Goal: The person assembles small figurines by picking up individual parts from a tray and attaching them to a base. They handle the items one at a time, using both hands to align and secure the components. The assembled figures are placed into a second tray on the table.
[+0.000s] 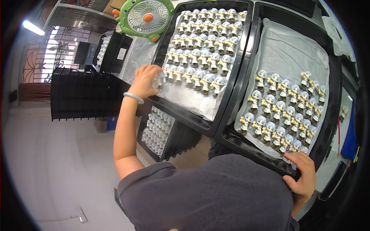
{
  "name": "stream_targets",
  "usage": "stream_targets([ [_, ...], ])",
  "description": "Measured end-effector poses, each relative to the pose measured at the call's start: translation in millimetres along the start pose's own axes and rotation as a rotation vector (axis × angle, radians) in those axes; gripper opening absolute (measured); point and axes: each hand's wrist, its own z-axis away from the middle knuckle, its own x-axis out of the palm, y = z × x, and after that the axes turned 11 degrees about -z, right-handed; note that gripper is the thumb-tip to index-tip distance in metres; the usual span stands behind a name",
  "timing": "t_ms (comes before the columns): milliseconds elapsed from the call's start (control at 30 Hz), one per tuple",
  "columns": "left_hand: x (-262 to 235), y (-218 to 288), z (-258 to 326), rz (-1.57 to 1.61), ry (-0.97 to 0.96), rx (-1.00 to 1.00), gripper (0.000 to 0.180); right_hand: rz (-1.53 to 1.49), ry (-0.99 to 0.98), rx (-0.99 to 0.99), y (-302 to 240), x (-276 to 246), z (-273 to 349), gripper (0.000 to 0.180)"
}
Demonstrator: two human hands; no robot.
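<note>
My left hand is closed around a pale, blurred figurine at the left rim of the left black tray. In that tray, several rows of small figurines with pale blue hair and white-and-yellow clothes lie on white lining. My right hand is at the near right corner of the right black tray. Its thumb and fingers are apart, with the fingertips beside the nearest figurine. More such figurines fill the near part of the right tray.
A green fan stands beyond the left tray. Below it to the left, a lower black tray holds more figurines. Stacked black trays stand farther left. A blue object and a red stick lie at the right.
</note>
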Motion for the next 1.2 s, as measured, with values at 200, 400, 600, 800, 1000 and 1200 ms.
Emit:
stream_targets([
  [200, 26, 4, 13, -0.173, -0.206, -0.101, 0.062, 0.018, -0.004, 0.034, 0, 1, 0, 0.057],
  [400, 37, 8, 2, -0.395, -0.166, -0.121, 0.058, 0.005, 0.025, 0.006, 0, 0, 1, 0.056],
  [600, -54, 72, -71, 0.029, 0.334, 0.139, 0.032, 0.029, 0.010, -0.016, 0, -1, -1, 0.055],
  [800, -51, 237, -184, 0.363, 0.424, 0.744, 0.024, 0.028, 0.054, 0.033, -4, -4, 2, 0.048],
  [1000, -26, 335, -273, 0.449, 0.011, 0.705, 0.039, 0.062, 0.176, 0.007, 0, 3, 7, 0.045],
  [1200, -33, 310, -275, 0.668, -0.097, 0.629, 0.035, 0.053, 0.203, -0.043, 6, 2, 8, 0.045],
])
